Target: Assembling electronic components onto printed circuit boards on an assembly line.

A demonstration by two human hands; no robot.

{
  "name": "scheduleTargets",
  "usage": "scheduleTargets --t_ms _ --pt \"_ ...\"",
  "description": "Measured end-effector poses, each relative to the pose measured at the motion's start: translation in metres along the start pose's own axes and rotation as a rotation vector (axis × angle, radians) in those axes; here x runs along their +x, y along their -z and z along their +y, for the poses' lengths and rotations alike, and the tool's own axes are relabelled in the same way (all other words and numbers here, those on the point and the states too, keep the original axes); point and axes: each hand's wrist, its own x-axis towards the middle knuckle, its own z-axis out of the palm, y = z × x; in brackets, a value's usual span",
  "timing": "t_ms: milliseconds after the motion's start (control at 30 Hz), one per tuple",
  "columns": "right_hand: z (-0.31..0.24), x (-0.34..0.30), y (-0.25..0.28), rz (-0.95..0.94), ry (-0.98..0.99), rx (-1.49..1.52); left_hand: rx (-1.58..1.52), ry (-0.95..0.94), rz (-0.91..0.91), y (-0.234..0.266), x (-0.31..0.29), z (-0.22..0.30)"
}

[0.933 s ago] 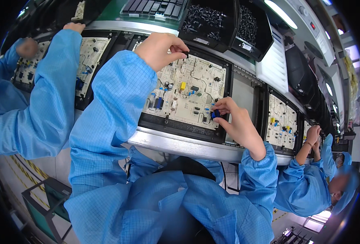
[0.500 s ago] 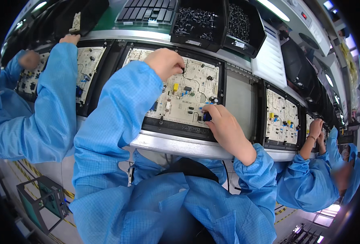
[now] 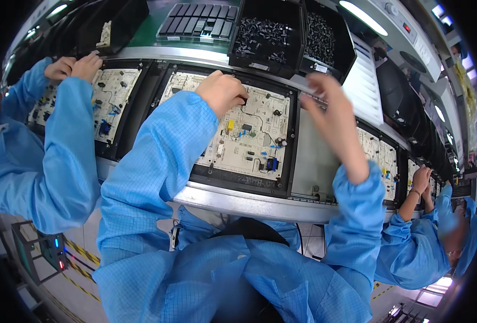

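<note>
In front of me a cream circuit board (image 3: 233,148) lies in a black frame (image 3: 238,182). My left hand (image 3: 220,94) is over its upper part, fingertips pinched on a small dark component (image 3: 243,100) that is mostly hidden. My right hand (image 3: 332,110) is lifted off the board, right of it, smeared by motion; its thumb and fingers stand apart with nothing seen between them. A blue component (image 3: 272,164) sits at the board's lower right corner. A yellow component (image 3: 231,125) and several small black and blue parts stand nearer the middle.
Two black bins (image 3: 264,40) of small dark parts stand beyond the board, beside a tray of black blocks (image 3: 200,21). More framed boards (image 3: 377,161) line the rail to both sides. Co-workers in blue sleeves (image 3: 77,124) work at left and right.
My right hand has left the blue component and moved up and to the right, opening. My left hand stays pinched near the same spot. The left co-worker's hands have come together.
</note>
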Motion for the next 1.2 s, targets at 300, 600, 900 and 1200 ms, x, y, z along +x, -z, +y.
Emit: scheduleTargets --t_ms 300,600,900,1200 --pt "0.177 0.136 -0.060 0.130 -0.271 -0.403 0.028 -0.102 0.035 -0.008 -0.001 0.002" --pt "0.179 0.143 -0.080 0.119 -0.300 -0.489 -0.199 0.000 0.298 0.053 -0.018 -0.006" --pt "0.188 0.135 -0.081 0.142 -0.292 -0.414 -0.425 0.096 0.887 0.103 -0.168 0.060" --pt "0.176 0.111 -0.042 0.202 -0.191 -0.319 -0.588 0.387 0.789 0.098 -0.145 0.041"
